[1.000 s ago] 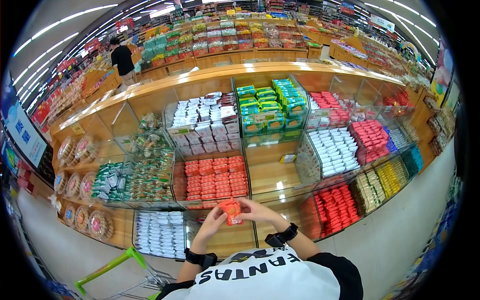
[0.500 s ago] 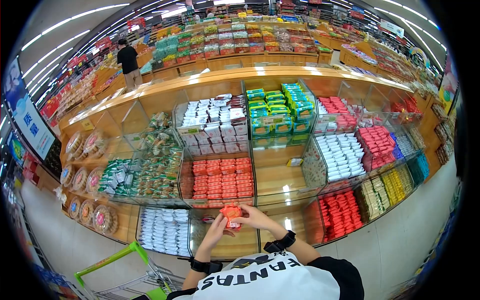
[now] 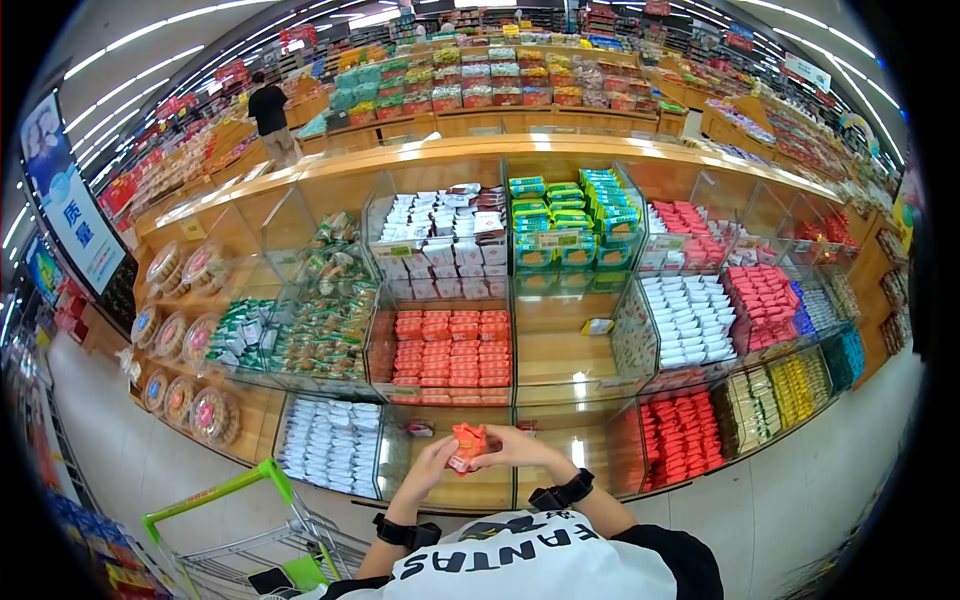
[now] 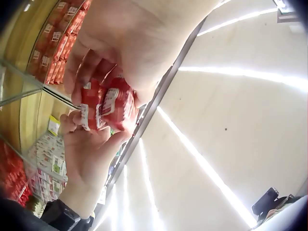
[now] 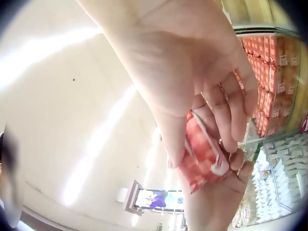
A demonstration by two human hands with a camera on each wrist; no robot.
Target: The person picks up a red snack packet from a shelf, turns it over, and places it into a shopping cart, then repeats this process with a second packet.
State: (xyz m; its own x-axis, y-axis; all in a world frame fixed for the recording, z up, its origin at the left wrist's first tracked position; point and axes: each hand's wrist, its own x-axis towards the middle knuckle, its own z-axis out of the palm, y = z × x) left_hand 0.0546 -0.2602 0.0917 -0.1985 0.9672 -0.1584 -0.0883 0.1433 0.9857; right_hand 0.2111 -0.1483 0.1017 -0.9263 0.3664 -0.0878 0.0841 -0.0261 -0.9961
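Note:
Both hands hold a small red-orange wrapped snack packet (image 3: 468,446) in front of the chest, over the front row of bins. From its left side, my left hand (image 3: 430,470) grips it between thumb and fingers. My right hand (image 3: 513,447) pinches it from the right. White printed labels show on the red wrapper (image 4: 118,103) in the left wrist view. In the right wrist view, the packet (image 5: 203,154) lies between the right thumb and fingers, with the left hand (image 5: 211,202) behind it. Similar red-orange packets (image 3: 452,350) fill a bin just beyond the hands.
Glass-walled bins hold white packets (image 3: 330,445), green-and-yellow packs (image 3: 570,215) and red packets (image 3: 682,435). Round tubs (image 3: 213,415) stand at the left. A shopping cart with a green handle (image 3: 215,497) is at the lower left. A person in black (image 3: 269,112) stands farther back.
The packet stays between both hands, which turn and tilt it slightly. The head view has swung a little left, so the shelves appear farther right.

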